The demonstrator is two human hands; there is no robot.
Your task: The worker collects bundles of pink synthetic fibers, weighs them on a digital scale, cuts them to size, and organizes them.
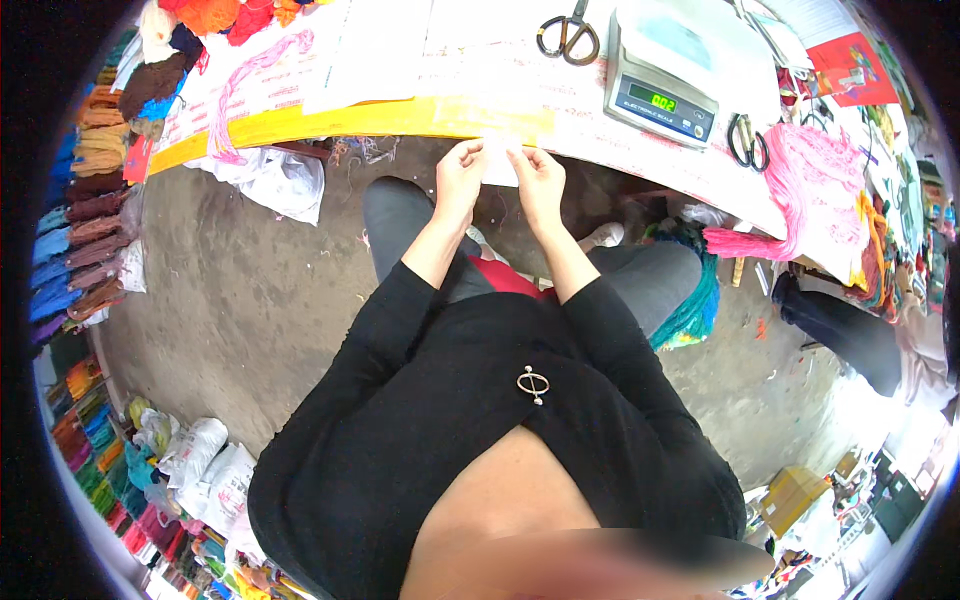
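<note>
My left hand (460, 180) and my right hand (540, 182) are raised side by side at the table's near edge, above my lap. Between them is a small thin white sheet (501, 172), paper or plastic; I cannot tell which. The fingers of each hand are pinched together at its two sides. Beyond my hands lies the table (490, 75), its edge banded with yellow tape (390, 117). Nearest on the right stands an electronic scale (665, 95) with a lit green display. A pair of dark-handled scissors (568, 42) rests left of the scale.
Pink yarn hanks (815, 185) cover the table's right end, beside a second pair of scissors (747, 143). A thin pink skein (240, 85) hangs over the left edge, near a white plastic bag (285, 185). Coloured yarn stacks (95, 230) line the left. Another person's leg (840, 335) shows at right.
</note>
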